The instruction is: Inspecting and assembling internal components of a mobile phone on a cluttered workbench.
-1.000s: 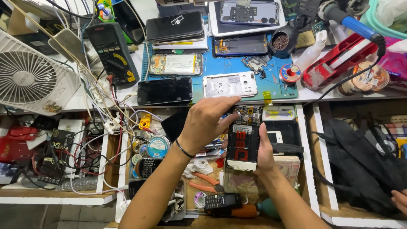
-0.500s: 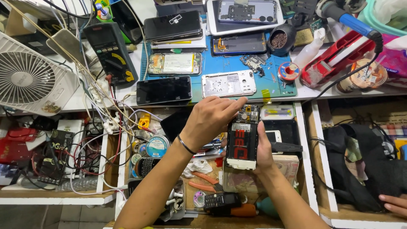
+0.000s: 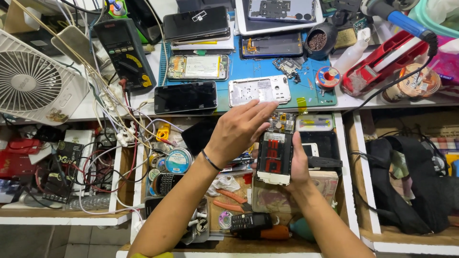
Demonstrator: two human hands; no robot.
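Near the middle of the frame, the right hand (image 3: 299,165) cradles an opened black smartphone with its back cover off and its circuit board bare (image 3: 275,152), fingers curled up behind it and the thumb pressed along its right edge, so the phone stands nearly upright over an open wooden drawer (image 3: 346,191). The right forearm rises from the lower right of the frame. The left hand (image 3: 239,129) comes in from the lower left, a thin dark band on its wrist, palm down and fingers stretched out flat and close together, their tips hovering just above the phone's upper end; it grips nothing, and I cannot tell whether the fingertips touch the board. Just above the hands, on a blue work mat (image 3: 267,71), lies a white phone frame (image 3: 259,90), with a dark-screened phone (image 3: 185,97) beside it to the left. A white desk fan (image 3: 33,79) sits at the upper left.
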